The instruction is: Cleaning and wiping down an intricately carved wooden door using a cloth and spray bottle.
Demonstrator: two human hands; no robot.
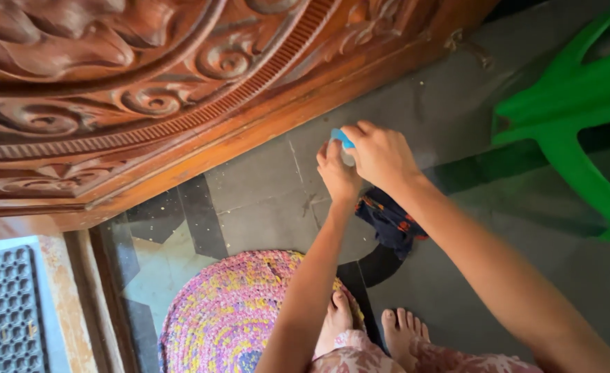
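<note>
Gripping a small blue object [341, 138] with left hand [337, 174] and right hand [381, 155], fingers pinched around it, near the carved wooden door [146, 90].

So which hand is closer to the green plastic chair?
Right. The right hand is on the chair's side; the left hand sits beyond it, both holding a small blue thing.

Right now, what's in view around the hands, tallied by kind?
Hands: 2, left hand and right hand, both on the small blue object
Small blue object: 1
Dark patterned cloth: 1
Mats: 2, round braided rug and black grid doormat
Green plastic chair: 1
Carved wooden door: 1
Bare feet: 2
Total: 10
</note>
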